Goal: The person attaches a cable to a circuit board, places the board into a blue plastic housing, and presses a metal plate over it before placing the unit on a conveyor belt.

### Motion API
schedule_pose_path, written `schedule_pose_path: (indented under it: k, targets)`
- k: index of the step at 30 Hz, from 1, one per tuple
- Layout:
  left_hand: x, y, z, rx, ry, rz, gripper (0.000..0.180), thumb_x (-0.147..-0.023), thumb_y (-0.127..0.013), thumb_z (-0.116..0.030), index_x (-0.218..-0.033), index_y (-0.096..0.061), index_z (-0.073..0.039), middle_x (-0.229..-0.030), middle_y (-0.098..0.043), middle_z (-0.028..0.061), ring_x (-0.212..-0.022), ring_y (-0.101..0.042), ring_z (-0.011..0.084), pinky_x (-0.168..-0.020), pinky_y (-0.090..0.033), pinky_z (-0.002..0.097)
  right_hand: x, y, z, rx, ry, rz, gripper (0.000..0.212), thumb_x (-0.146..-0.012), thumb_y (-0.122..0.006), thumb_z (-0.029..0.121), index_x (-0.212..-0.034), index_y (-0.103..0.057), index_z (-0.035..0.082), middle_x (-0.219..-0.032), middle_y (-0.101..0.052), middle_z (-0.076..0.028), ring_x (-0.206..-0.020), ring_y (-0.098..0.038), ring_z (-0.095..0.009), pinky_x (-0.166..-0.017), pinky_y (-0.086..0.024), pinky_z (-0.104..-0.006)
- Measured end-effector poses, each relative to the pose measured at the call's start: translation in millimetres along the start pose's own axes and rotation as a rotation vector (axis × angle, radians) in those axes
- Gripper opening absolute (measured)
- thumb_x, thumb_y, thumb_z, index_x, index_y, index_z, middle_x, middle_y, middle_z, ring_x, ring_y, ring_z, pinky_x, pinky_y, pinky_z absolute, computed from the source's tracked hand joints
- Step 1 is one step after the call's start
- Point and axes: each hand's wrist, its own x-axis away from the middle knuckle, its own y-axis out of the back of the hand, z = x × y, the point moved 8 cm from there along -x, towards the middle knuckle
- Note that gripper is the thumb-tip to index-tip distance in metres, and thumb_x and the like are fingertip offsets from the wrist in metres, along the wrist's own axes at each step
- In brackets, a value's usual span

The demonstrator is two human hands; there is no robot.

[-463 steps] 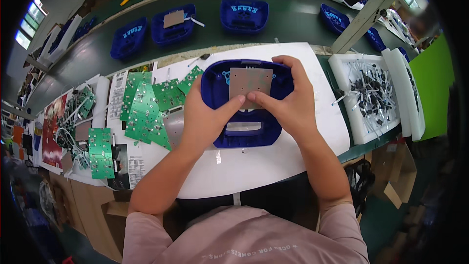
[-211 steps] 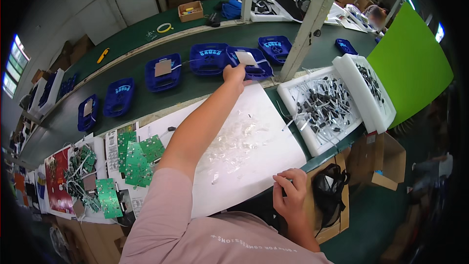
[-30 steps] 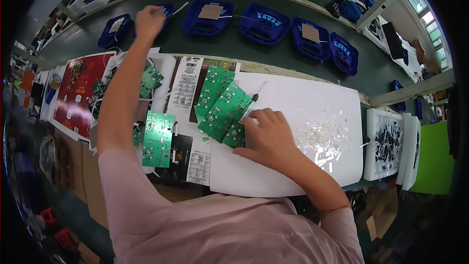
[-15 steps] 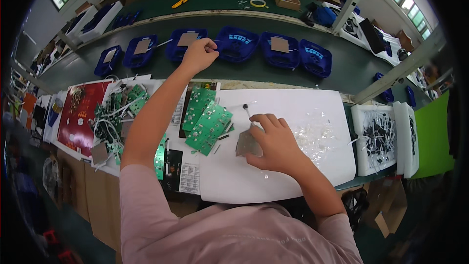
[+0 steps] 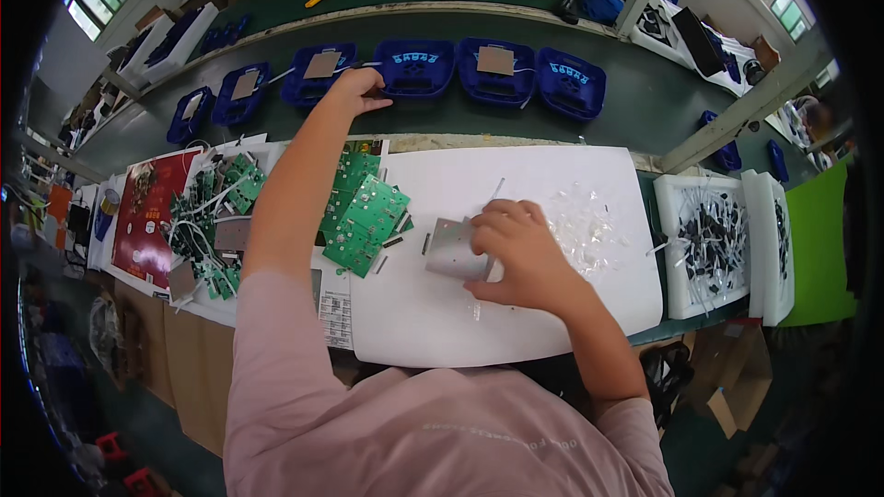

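My left hand [image 5: 357,92] reaches far out to the row of blue plastic housings, in front of the gap between a blue housing with a tan square plate [image 5: 322,64] and a blue housing with light-blue markings [image 5: 416,67]. Its thumb and fingers are apart, and nothing shows between them. A light cable [image 5: 366,64] lies just beyond its fingers. Over the white sheet [image 5: 424,331], my right hand [image 5: 525,253] is curled on the right side of a grey square metal plate [image 5: 451,250]. Its fingers hide that side. A thin whitish stick [image 5: 498,189] pokes out beyond the fingertips.
Green circuit boards [image 5: 368,221] overlap left of the plate. Further left are tangled boards and cables [image 5: 207,221]. Clear plastic bits [image 5: 585,230] lie scattered right of my right hand. A white foam box [image 5: 704,244] of black-and-white parts stands at the right, beside a metal post [image 5: 727,115].
The whole view has shifted a little. My left hand's fingers have spread apart, and the cable beside them now shows. More of the grey plate is uncovered beside my right hand.
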Motion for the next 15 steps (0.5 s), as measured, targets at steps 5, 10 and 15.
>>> schedule_pose_path:
  k: [5,10,15]
  targets:
    - [43.4,-2.7,20.7,0.282,0.013,0.107,0.016,-0.084,-0.061,0.008,-0.097,-0.060,-0.001,-0.100,-0.062,0.0115,-0.097,-0.066,0.0269,-0.099,-0.061,0.0516,56.8,19.9,-76.0,-1.165,-0.049,-0.510,0.048,-0.075,-0.088,0.041,-0.097,-0.061,0.009,-0.133,-0.067,-0.017,-0.135,-0.055,-0.034,-0.116,-0.036,-0.0500]
    - [181.4,-58.7,36.0,0.235,-0.279,0.278,0.056,-0.079,-0.068,0.009,-0.128,-0.042,0.001,-0.117,-0.063,0.0167,-0.105,-0.066,0.0257,-0.093,-0.063,0.0454,71.1,39.3,-69.5,-1.432,-0.094,-0.735,0.048,-0.082,-0.084,0.041,-0.106,-0.062,0.006,-0.139,-0.062,-0.020,-0.136,-0.055,-0.036,-0.115,-0.040,-0.0504]
    - [287.5,-106.7,95.2,0.133,-0.602,0.353,0.072,-0.072,-0.080,0.006,-0.129,-0.038,-0.001,-0.119,-0.061,0.0149,-0.117,-0.061,0.0228,-0.102,-0.055,0.0375,53.9,38.1,-66.9,-0.756,-0.257,-0.811,0.036,-0.081,-0.087,0.016,-0.103,-0.062,0.002,-0.131,-0.065,-0.018,-0.117,-0.062,-0.023,-0.098,-0.049,-0.0370]
